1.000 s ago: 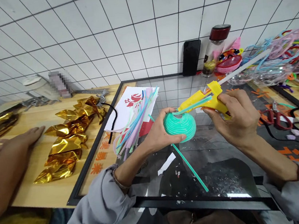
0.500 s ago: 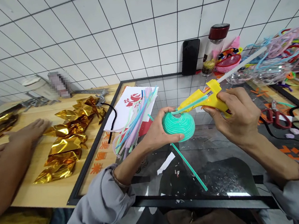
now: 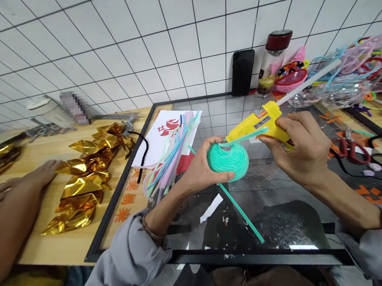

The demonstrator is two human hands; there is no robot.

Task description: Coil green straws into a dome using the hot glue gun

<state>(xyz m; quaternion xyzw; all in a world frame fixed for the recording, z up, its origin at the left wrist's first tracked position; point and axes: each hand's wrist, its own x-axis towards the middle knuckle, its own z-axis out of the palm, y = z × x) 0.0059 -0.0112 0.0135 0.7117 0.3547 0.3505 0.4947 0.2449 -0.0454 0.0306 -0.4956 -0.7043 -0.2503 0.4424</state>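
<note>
Teal tubing wound into a rounded coil sits cupped in the left hand, fingers closed round its near side, above the glass work surface. The right hand is clenched on a yellow glue gun, nozzle at the coil's top opening; contact cannot be confirmed. Assessment: gluing of the winding is in hand. The next move calls for a steady nozzle and fingers clear of the glue. The loose tail hangs toward the person. A co-worker's hand rests by gold foil, well apart.
</note>
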